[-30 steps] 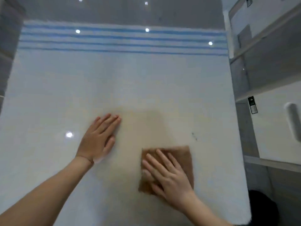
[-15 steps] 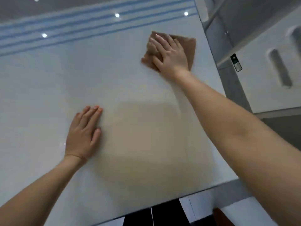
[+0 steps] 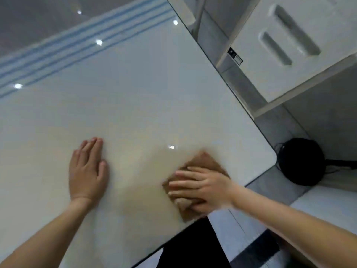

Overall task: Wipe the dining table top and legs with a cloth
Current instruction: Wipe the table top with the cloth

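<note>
The glossy white dining table top [image 3: 135, 89] with blue stripes at its far end fills most of the head view. A brown cloth [image 3: 204, 163] lies flat on it near the front right edge. My right hand [image 3: 201, 187] presses down on the cloth with fingers spread, pointing left. My left hand [image 3: 87, 169] rests flat on the bare table to the left of the cloth, palm down, holding nothing. The table legs are hidden.
White cabinet fronts [image 3: 289, 41] with recessed handles stand close to the table's right edge. A round black object [image 3: 301, 161] with a cable sits on the floor by the table's front right corner. My dark trousers [image 3: 193, 246] show below the front edge.
My right hand has dragged the cloth from the far right corner back toward the front edge. The left hand has stayed flat on the table. The view has tilted.
</note>
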### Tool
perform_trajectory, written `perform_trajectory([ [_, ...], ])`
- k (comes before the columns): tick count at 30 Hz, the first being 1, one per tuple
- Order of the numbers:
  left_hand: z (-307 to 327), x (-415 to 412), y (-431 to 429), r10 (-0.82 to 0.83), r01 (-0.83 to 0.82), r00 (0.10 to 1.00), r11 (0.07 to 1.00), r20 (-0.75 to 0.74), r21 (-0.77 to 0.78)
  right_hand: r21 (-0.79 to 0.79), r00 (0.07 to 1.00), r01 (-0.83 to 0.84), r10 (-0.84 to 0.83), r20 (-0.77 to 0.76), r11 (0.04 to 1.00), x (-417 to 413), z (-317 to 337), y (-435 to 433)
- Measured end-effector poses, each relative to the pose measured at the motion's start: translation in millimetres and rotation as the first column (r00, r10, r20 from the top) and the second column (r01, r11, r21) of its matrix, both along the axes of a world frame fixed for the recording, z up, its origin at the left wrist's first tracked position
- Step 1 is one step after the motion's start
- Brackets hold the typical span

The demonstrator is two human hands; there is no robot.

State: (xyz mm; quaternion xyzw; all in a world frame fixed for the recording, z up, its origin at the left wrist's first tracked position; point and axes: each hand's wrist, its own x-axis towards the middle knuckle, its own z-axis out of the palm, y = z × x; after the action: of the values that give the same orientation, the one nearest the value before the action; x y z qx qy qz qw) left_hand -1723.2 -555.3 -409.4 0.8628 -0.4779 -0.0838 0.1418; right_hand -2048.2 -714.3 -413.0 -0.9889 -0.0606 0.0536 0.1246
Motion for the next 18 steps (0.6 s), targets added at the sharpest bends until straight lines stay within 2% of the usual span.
perform_trajectory([
  [1,0,0,0,0.001,-0.001,1.000,1.000,0.003,-0.003,-0.017,0.997,0.071,-0.071,0.031,0.997,12,-3,-27],
  [3,-1,-1,0,0.007,-0.006,1.000,1.000,0.010,-0.006,-0.046,0.931,0.355,-0.348,0.107,0.934,44,-8,-86],
  [4,-2,-1,1,0.006,-0.006,1.000,1.000,0.014,-0.012,-0.034,0.854,0.512,-0.505,0.123,0.858,61,-7,-115],
  [6,-3,-2,1,0.001,-0.001,1.000,0.999,0.021,-0.039,-0.012,0.642,0.766,-0.763,0.072,0.643,93,0,-159],
  [8,-4,-3,0,0.001,0.000,1.000,0.998,0.019,-0.057,-0.028,0.468,0.884,-0.882,0.053,0.467,117,2,-176],
  [10,-4,-3,0,0.004,-0.003,1.000,0.998,0.020,-0.058,-0.028,0.380,0.925,-0.923,0.064,0.379,126,2,-157],
  [11,-4,-2,1,0.009,-0.008,1.000,0.998,0.017,-0.058,-0.018,0.375,0.927,-0.924,0.080,0.375,123,1,-134],
  [12,-4,-2,0,0.014,-0.013,1.000,0.998,0.013,-0.059,-0.003,0.410,0.911,-0.907,0.100,0.412,115,1,-105],
  [14,-1,-4,-1,0.017,-0.017,1.000,0.999,0.007,-0.049,0.028,0.586,0.805,-0.801,0.119,0.593,86,2,-35],
  [16,1,-6,-1,0.023,-0.022,1.000,0.999,0.006,-0.032,-0.011,0.831,0.553,-0.550,0.084,0.833,50,4,11],
  [18,1,-4,-1,0.008,-0.008,1.000,1.000,0.007,-0.009,-0.041,0.972,0.233,-0.231,0.050,0.972,25,5,4],
])
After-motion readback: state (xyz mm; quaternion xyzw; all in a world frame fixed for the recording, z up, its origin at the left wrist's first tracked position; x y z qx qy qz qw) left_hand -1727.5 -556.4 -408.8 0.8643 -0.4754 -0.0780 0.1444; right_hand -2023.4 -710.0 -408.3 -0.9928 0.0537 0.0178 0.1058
